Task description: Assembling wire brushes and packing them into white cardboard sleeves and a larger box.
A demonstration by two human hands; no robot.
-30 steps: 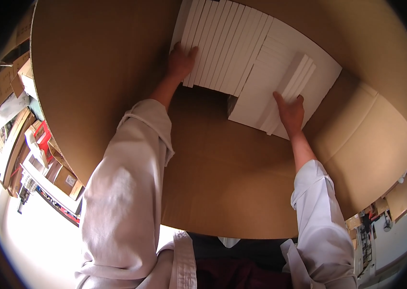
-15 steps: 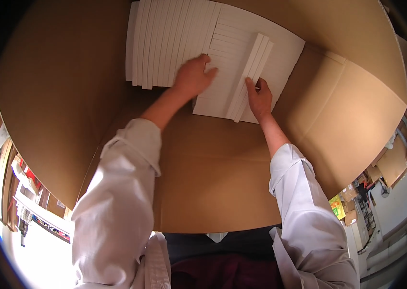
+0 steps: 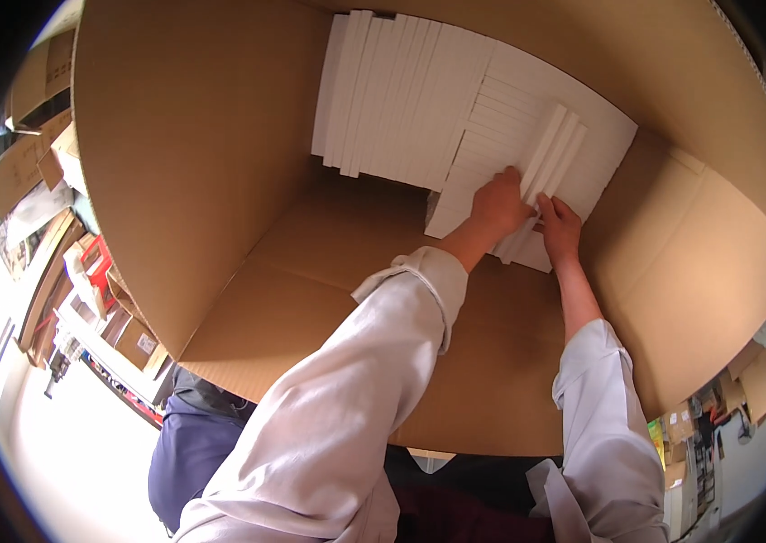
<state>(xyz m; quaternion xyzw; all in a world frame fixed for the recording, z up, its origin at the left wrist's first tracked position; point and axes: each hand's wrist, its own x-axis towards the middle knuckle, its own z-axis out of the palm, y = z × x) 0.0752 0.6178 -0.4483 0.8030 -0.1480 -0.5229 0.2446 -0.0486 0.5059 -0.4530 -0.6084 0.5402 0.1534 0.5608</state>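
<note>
White narrow boxes [image 3: 392,100] stand packed side by side at the left of the far part of a large cardboard box [image 3: 184,181]. To their right lies a flat layer of similar white boxes [image 3: 501,113]. On that layer rests a small loose bundle of long white narrow boxes [image 3: 553,149], slanting toward me. My left hand [image 3: 499,204] is closed against the bundle's left side near its lower end. My right hand [image 3: 560,228] grips its right side, thumb on the strips. The fingertips under the bundle are partly hidden.
Tall cardboard walls [image 3: 700,244] surround my hands, and the near wall [image 3: 483,398] passes under my forearms. Outside on the left are stacked cartons [image 3: 43,72] and a red object [image 3: 95,262]. Someone's dark trousers [image 3: 193,452] show beyond the lower left corner.
My left hand has moved right from the packed boxes to the loose bundle. My right hand remains at the bundle. The view has shifted, so the box contents appear further right.
</note>
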